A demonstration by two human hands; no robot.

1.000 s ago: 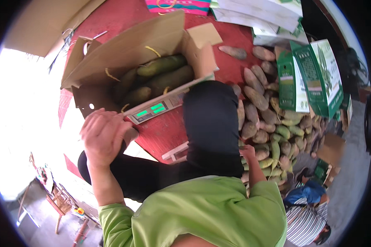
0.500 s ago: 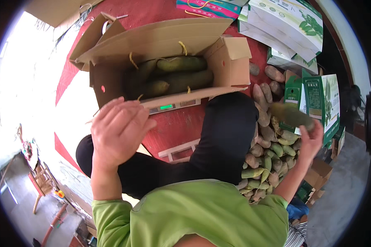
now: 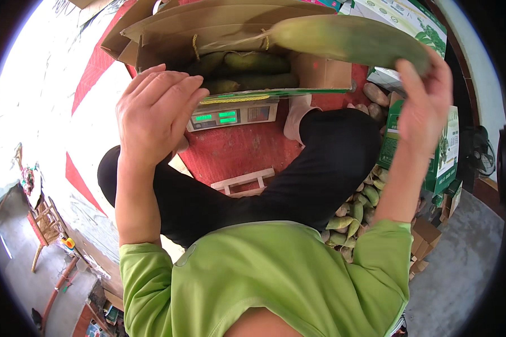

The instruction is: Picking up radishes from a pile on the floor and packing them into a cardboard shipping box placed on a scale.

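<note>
My right hand (image 3: 424,112), raised at the right, grips the thick end of a long green radish (image 3: 348,40). The radish lies crosswise over the right part of an open cardboard box (image 3: 320,72), its thin root tail pointing left. Inside the box lie several green radishes (image 3: 258,62), partly hidden by the near wall. My left hand (image 3: 154,115) is at the box's near left corner, fingers stretched out and close together by the rim; the thumb is hidden. Beneath the box's near side shows a scale (image 3: 230,116) with lit green displays.
Several loose radishes (image 3: 357,210) are heaped beyond my right knee. Green-and-white cartons (image 3: 447,149) stand at the right. A small wooden frame (image 3: 244,182) lies on the red floor between my legs. A fan (image 3: 480,149) is at the far right, a wooden chair (image 3: 50,224) at the left.
My right hand has lifted the radish from beside the heap up and left, over the box. My left hand stays by the box's near left corner. The view has shifted, showing more of the scale.
</note>
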